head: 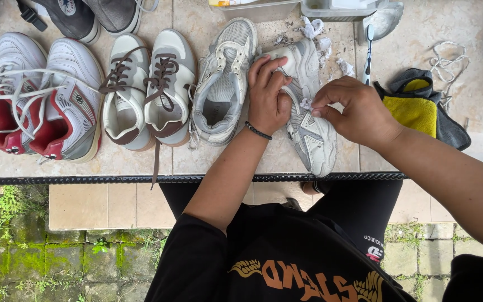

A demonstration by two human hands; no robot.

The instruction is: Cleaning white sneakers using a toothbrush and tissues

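On the tiled ledge, left hand (268, 96) grips a white sneaker (307, 120); right hand (353, 111) pinches paper (306, 104)

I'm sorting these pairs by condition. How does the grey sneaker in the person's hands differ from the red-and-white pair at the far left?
The grey sneaker is held by the left hand, with the right hand pinching something white at it; the red-and-white pair lies untouched. The grey sneaker shows no laces; the pair has loose white ones. The sneaker is pale grey all over; the pair has red linings. Both rest on the tiled ledge, toes pointing away.
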